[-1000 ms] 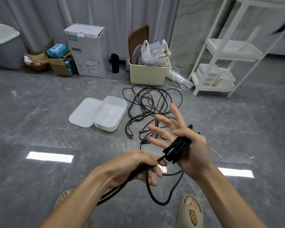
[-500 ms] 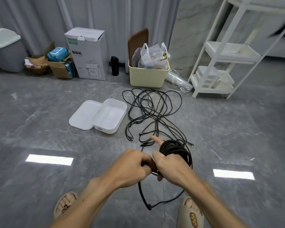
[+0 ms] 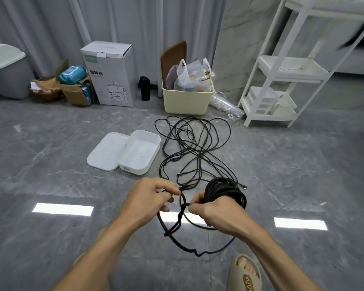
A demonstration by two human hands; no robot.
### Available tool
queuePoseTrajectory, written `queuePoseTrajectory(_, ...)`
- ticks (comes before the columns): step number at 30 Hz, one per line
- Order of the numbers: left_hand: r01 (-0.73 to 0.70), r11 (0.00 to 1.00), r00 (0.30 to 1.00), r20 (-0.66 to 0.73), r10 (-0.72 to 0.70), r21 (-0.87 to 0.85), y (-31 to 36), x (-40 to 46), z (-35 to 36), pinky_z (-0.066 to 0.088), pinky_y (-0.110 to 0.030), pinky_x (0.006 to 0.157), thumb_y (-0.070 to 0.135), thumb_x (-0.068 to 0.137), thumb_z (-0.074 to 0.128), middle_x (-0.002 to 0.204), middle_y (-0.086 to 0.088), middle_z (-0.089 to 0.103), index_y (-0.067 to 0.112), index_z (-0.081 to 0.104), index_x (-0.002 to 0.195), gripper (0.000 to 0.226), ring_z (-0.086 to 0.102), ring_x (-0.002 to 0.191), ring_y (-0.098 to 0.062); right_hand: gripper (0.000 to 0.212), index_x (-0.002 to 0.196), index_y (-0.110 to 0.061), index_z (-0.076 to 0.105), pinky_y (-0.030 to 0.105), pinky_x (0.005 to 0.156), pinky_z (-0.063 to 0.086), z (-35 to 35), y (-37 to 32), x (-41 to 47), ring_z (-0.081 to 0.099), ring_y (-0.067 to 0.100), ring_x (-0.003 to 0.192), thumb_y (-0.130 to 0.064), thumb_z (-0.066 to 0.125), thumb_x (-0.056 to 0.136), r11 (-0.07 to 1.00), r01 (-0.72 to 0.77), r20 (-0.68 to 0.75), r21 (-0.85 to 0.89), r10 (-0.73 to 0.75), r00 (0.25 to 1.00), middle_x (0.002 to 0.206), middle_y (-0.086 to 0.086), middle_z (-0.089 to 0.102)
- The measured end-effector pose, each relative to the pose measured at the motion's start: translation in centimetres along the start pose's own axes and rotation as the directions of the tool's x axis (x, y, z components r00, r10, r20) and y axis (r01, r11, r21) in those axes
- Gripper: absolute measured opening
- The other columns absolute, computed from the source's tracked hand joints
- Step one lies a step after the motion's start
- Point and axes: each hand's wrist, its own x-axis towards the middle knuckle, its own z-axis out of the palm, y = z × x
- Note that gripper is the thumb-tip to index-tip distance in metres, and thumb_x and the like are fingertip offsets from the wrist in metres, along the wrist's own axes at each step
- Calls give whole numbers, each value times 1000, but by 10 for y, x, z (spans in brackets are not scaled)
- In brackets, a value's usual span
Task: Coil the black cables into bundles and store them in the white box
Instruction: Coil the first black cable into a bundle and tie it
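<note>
Your right hand grips a black coil, fingers curled round the strands w/ the bundle sticking up past the knuckles, thumb and forefinger also pinching the loose tail where it crosses itself. Your left hand is closed narrow on that same tail, just left of the coil; the slack hangs below both hands in a big loop w/ a twisted section, above the floor. Beyond the coil, the rest of the cables lie loose and tangled on the grey floor, several plug ends showing. The white box sits open, far left of the coil & beside that tangle, w/ its lid flat against the box's left side. Nothing dark inside the box. A sandal shows near-right of the coil, at frame bottom.
</note>
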Motion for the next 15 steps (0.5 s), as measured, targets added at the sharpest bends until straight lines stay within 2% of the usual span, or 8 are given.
queuePoseTrajectory(4,-84,982,996,1,85,167,-8,5,-27,46,-15,81,-1,90,65,100,25,65,45,76,70,52,62,95,4,16,68,-14,63,24,50,32,-11,-2,-5,43,15,50,-21,71,79,970,74,25,232,-82,996,56,3,50)
queuePoseTrajectory(6,-138,970,990,3,140,199,-14,4,-39,40,-16,85,3,91,65,102,28,61,47,74,79,47,56,100,8,10,69,-12,65,26,49,32,-17,-3,-7,43,16,48,-20,71,73,925,106,62,365,-137,989,55,5,50)
queuePoseTrajectory(8,-188,937,981,3,196,295,-16,4,-38,38,-20,92,8,92,65,110,24,56,47,69,90,40,51,108,5,8,69,-11,66,29,54,34,-19,-3,-7,42,18,47,-17,69,72,861,119,101,495,-194,976,57,7,48)
queuePoseTrajectory(10,-244,891,968,46,245,382,-16,5,-27,33,-14,98,11,95,63,121,15,50,39,62,101,28,46,123,-5,9,69,-11,66,30,61,39,-17,-5,-7,41,18,46,-16,67,75,793,126,128,596,-248,960,57,7,46)
queuePoseTrajectory(11,-242,901,970,75,230,360,-18,3,-22,31,-8,97,13,95,62,124,13,48,33,60,104,22,45,128,-10,9,70,-11,66,29,63,43,-16,-7,-6,40,17,45,-16,66,77,762,128,131,635,-269,954,57,6,45)
queuePoseTrajectory(13,-140,979,982,146,118,148,-20,-2,-15,32,-4,98,24,96,63,129,10,48,26,59,105,11,43,137,-12,10,70,-10,66,27,65,47,-15,-9,-7,39,17,44,-16,65,78,682,114,121,722,-286,951,56,5,44)
queuePoseTrajectory(15,-11,1000,987,160,12,-9,-21,-8,-9,35,-6,100,29,95,64,133,18,46,22,60,107,14,38,139,-1,11,69,-9,65,28,65,49,-15,-11,-6,36,17,44,-15,65,78,603,68,125,795,-272,954,57,6,43)
